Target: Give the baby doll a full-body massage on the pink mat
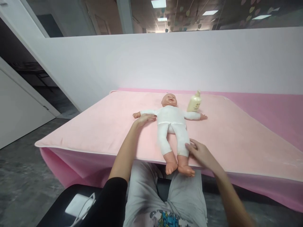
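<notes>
A baby doll [170,115] with a white cloth body lies on its back on the pink blanket [104,126], its head toward the wall. Its bare feet hang over the near edge. My left hand [145,119] rests flat beside the doll's torso, just below its outstretched arm, fingers extended. At the doll's lower leg on the right is my right hand [200,154], its fingers apart and the tips touching the white cloth. Behind the doll's other arm stands a pale yellow pump bottle [194,102], upright.
The table under the blanket carries a darker pink cover [279,110]. A white wall [189,60] with a window above runs along the far side. Down at the left, a white device with a cable [79,205] lies on a black seat [56,201].
</notes>
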`<state>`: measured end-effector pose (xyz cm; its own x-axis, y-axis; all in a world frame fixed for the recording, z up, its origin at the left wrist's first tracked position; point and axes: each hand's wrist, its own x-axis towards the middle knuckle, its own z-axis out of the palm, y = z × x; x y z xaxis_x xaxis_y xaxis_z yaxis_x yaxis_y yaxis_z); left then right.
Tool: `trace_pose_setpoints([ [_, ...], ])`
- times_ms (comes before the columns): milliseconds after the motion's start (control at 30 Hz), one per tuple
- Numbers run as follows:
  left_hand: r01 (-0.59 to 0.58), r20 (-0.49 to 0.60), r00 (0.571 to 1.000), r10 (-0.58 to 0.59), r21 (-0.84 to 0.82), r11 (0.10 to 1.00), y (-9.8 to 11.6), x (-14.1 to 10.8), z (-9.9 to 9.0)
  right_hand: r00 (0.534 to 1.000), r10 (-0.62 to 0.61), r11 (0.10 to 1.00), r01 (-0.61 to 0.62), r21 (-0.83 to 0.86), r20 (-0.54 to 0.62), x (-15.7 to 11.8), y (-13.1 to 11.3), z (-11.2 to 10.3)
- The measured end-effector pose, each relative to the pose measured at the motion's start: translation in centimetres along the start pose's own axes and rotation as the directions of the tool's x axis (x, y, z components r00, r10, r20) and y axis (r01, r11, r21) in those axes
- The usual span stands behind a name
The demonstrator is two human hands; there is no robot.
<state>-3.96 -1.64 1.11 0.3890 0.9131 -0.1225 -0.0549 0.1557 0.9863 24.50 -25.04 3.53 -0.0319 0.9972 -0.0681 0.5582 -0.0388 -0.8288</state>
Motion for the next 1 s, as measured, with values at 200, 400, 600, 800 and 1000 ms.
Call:
trace_pose_setpoints([
  [200, -0.151, -0.312, 0.95, -0.032, -0.545, 0.825, -0.4, 1.4, 1.8, 0.908, -0.135, 0.956, 0.013, -0.295, -0.398, -6.8, -0.3, 6.5],
  [400, -0.477, -0.673, 0.704, 0.225, -0.214, 0.853, -1.0, 2.6, 3.0, 0.869, -0.113, 0.933, -0.074, -0.353, -0.481, -7.0, -1.4, 4.3],
  [600, -0.363, -0.163, 0.693, 0.703, 0.763, 0.535, -1.4, 1.8, 5.4, 0.686, -0.418, 0.886, 0.165, -0.433, -0.596, 0.4, -4.7, 1.4],
  [800, -0.264, 0.001, 0.733, 0.681, 0.922, 0.282, -1.4, 0.9, 5.7, 0.797, -0.427, 0.876, 0.246, -0.416, -0.428, 7.6, -5.8, 2.4],
  [1000, -0.254, -0.246, 0.71, 0.66, 0.784, 0.566, -2.2, 2.1, 4.3, 0.765, -0.4, 0.871, 0.145, -0.47, -0.505, 0.1, -5.8, 1.8],
])
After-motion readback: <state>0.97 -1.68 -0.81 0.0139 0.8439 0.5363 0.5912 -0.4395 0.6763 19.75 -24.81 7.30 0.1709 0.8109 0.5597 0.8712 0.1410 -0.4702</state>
